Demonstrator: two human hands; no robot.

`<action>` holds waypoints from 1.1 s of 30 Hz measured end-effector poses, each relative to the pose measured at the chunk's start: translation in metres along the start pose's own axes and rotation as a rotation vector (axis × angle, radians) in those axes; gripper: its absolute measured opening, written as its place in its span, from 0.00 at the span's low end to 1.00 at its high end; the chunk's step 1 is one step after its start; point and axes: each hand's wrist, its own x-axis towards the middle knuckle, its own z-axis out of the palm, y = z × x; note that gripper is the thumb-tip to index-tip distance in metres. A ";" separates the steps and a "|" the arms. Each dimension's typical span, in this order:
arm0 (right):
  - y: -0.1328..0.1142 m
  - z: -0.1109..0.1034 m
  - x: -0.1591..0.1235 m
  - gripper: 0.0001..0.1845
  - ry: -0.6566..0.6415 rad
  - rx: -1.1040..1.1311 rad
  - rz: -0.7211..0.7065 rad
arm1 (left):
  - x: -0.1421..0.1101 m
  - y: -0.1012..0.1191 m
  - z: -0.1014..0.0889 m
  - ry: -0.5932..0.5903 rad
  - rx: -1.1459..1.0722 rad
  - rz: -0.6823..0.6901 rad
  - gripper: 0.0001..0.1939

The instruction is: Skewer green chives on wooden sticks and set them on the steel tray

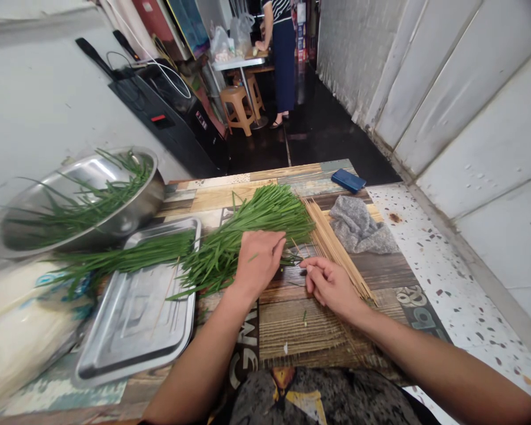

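Observation:
A big heap of green garlic chives (269,215) lies on the wood-patterned table. My left hand (257,262) rests at the near side of this heap, fingers closed together over a few chives; its grip is partly hidden. Just to the right, my right hand (331,286) has its thumb and forefinger pinched. A thin pale stick, like a bamboo skewer (297,248), runs up-left from those fingertips, beside dark chive ends between the hands. Beyond my right hand a row of bamboo skewers (336,248) lies on the table.
Left of the heap are a metal tray (135,319) with chives across it, a steel bowl (148,189) of chives and a white plastic bag (22,330). A grey cloth (360,227) and blue box (348,180) lie at right. A person (284,65) stands at a far table.

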 end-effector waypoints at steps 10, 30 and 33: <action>0.003 0.000 0.000 0.16 -0.021 0.072 0.030 | 0.001 -0.003 0.004 -0.020 -0.098 0.018 0.10; -0.029 -0.022 0.003 0.12 0.104 -0.039 -0.087 | 0.004 -0.016 -0.025 -0.299 0.012 0.148 0.11; -0.050 -0.043 0.002 0.11 0.030 -0.147 -0.083 | 0.002 -0.013 -0.018 -0.435 0.056 0.228 0.09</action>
